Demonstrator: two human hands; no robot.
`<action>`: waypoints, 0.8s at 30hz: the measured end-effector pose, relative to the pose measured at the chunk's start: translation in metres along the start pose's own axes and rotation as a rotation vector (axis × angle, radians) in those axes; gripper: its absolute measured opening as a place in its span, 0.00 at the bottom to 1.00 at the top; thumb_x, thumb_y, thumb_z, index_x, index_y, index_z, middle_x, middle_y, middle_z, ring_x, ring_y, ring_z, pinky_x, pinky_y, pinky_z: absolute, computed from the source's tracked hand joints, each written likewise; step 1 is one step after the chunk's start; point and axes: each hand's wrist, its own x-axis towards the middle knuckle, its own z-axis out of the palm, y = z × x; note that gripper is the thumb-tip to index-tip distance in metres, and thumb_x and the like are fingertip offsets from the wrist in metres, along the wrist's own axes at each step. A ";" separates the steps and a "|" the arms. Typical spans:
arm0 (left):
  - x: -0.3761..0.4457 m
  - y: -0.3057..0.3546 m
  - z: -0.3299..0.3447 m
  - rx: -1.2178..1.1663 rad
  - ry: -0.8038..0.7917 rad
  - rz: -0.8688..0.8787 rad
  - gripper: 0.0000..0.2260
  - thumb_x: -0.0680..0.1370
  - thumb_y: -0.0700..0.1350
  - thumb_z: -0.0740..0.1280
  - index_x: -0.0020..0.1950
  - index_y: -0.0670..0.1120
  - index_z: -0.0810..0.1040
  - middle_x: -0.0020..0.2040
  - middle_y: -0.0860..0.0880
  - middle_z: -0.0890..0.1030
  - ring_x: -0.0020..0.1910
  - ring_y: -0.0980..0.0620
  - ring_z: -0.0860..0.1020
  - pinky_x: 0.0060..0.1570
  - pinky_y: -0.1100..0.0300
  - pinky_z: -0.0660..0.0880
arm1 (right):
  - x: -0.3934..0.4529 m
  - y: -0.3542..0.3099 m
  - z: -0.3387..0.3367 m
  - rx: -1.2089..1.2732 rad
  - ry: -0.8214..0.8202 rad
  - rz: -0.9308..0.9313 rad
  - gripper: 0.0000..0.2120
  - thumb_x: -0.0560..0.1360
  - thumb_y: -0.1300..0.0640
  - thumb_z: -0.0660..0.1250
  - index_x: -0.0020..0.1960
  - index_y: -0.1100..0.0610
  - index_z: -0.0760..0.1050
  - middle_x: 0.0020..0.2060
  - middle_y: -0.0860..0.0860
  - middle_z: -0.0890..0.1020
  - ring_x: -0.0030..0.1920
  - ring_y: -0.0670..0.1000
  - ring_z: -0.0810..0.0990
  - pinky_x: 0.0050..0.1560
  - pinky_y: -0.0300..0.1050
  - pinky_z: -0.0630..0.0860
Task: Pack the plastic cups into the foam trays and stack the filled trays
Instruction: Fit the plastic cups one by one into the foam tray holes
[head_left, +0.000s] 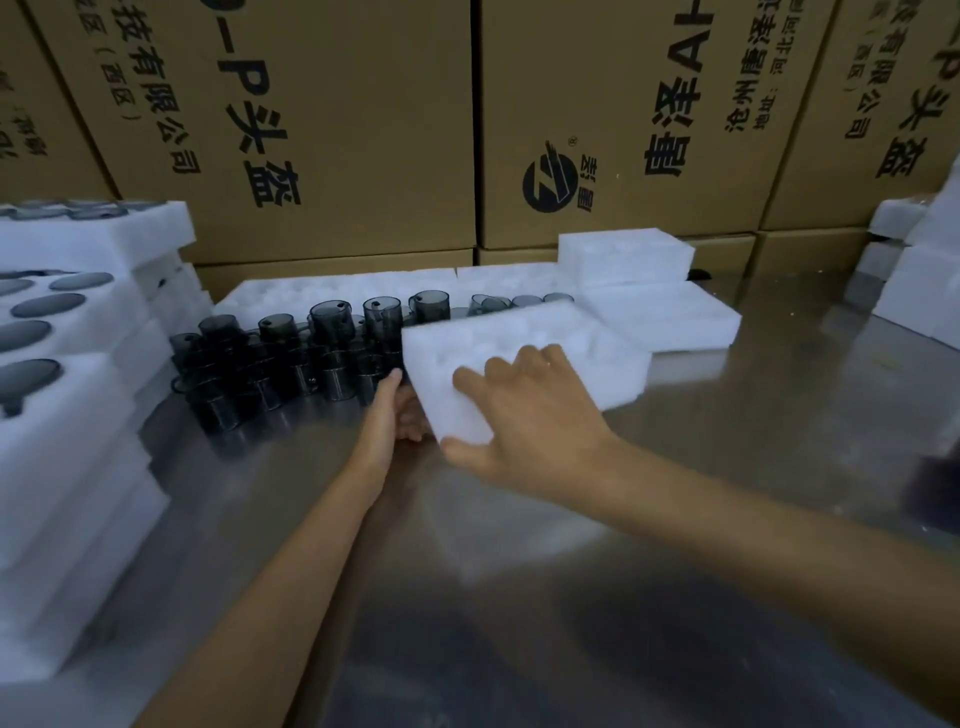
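A white foam tray (524, 353) is tilted up off the steel table at the centre. My right hand (524, 421) grips its near edge, fingers on top and thumb under the corner. My left hand (395, 410) holds the tray's left end from below, its fingers partly hidden under the foam. Left of the tray stand several dark smoky plastic cups (291, 358), stacked in short columns. More cups (519, 302) sit further back behind the tray.
A pile of filled foam trays (67, 395) rises at the left edge. Empty foam trays (660, 312) lie behind and right, one block (623, 254) on top. More foam (914, 270) sits at far right. Cardboard boxes (332, 130) wall the back. The shiny steel table (597, 571) spreads in front.
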 end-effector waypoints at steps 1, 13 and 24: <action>-0.007 -0.001 -0.003 -0.049 -0.017 -0.017 0.24 0.84 0.58 0.51 0.51 0.47 0.84 0.43 0.50 0.87 0.38 0.53 0.84 0.38 0.63 0.76 | -0.013 -0.013 0.004 0.007 -0.044 -0.027 0.24 0.75 0.34 0.58 0.58 0.52 0.74 0.47 0.54 0.79 0.49 0.59 0.74 0.49 0.53 0.60; -0.045 -0.010 -0.021 0.045 -0.028 0.103 0.22 0.77 0.34 0.67 0.70 0.47 0.74 0.52 0.57 0.82 0.44 0.70 0.81 0.40 0.74 0.74 | -0.015 -0.035 0.012 0.146 0.044 -0.054 0.25 0.77 0.34 0.49 0.52 0.50 0.75 0.47 0.48 0.82 0.39 0.54 0.82 0.34 0.46 0.62; -0.040 -0.004 -0.016 0.027 0.080 0.036 0.15 0.75 0.33 0.67 0.59 0.45 0.83 0.51 0.46 0.85 0.52 0.44 0.83 0.53 0.50 0.80 | 0.147 0.074 0.075 0.348 -0.139 0.382 0.19 0.78 0.59 0.60 0.68 0.60 0.69 0.63 0.58 0.76 0.60 0.60 0.75 0.53 0.49 0.74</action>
